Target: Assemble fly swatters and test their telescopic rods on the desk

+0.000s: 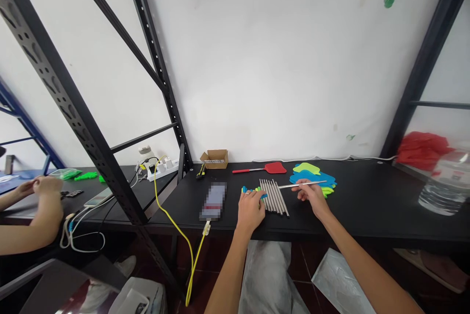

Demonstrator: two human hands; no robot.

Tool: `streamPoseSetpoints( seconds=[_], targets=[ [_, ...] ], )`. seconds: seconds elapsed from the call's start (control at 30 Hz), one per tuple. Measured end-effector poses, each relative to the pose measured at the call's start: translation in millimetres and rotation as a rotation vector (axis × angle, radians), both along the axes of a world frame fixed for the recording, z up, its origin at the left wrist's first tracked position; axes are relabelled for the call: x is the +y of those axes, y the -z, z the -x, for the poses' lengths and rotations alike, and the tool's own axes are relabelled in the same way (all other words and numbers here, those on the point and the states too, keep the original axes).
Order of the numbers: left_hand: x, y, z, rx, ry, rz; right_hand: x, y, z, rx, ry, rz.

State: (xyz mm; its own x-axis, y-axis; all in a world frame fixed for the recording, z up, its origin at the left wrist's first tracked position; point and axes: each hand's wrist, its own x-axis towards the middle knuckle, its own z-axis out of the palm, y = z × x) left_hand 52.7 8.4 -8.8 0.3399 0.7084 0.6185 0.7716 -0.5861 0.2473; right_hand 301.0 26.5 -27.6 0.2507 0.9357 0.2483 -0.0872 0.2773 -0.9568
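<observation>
My right hand (311,196) pinches a thin metal rod (288,186), which lies level across the fingers and points to the left. Several similar metal rods (273,197) rest side by side on the black table between my hands. My left hand (251,208) is curled over small blue and green plastic pieces (245,189) left of the rods. A blue plastic handle (263,196) sticks out by its thumb and fingers; the grip is partly hidden. Behind my right hand is a pile of blue and lime-green flat paddle heads (312,177).
A red fly swatter (275,168) lies at the back, near an open cardboard box (216,159) and a yellow-black cutter (200,172). A phone (213,201) with a yellow cable lies left. At right stands a large water bottle (446,184). Another person's hands (42,186) are far left, beyond the black rack post.
</observation>
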Motion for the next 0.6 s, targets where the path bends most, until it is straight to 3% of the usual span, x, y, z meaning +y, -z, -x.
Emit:
streamPoseSetpoints(
  seconds=[0.23,0.6],
  targets=[
    [0.9,2.9,-0.5,0.014,0.046,0.02,-0.8,2.0,-0.9,0.016,-0.146,-0.012],
    [0.8,2.0,-0.6,0.024,0.053,-0.002,-3.3,3.1,1.0,-0.084,-0.216,-0.036]
  ],
)
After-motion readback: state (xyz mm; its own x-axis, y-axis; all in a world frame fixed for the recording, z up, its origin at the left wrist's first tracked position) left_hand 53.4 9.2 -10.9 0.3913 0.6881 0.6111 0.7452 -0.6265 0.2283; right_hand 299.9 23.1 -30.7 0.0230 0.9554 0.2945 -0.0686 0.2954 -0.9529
